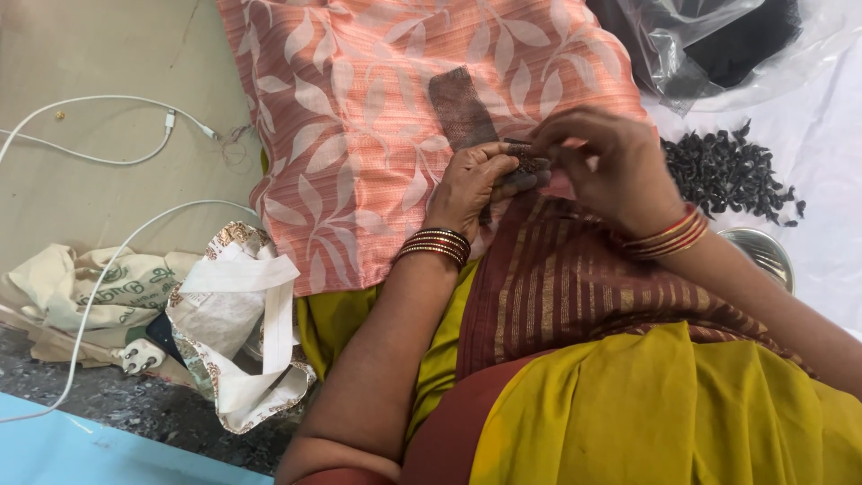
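The floor [90, 54] is carrying white cables [99, 160], cloth bags [224, 314] and a white sheet [826, 144] bearing dark pieces [727, 171].

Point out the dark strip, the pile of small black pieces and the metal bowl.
dark strip [460, 108], head view, on its flat upper part.
pile of small black pieces [727, 172], head view, on the pile's middle.
metal bowl [763, 253], head view, on its visible rim.
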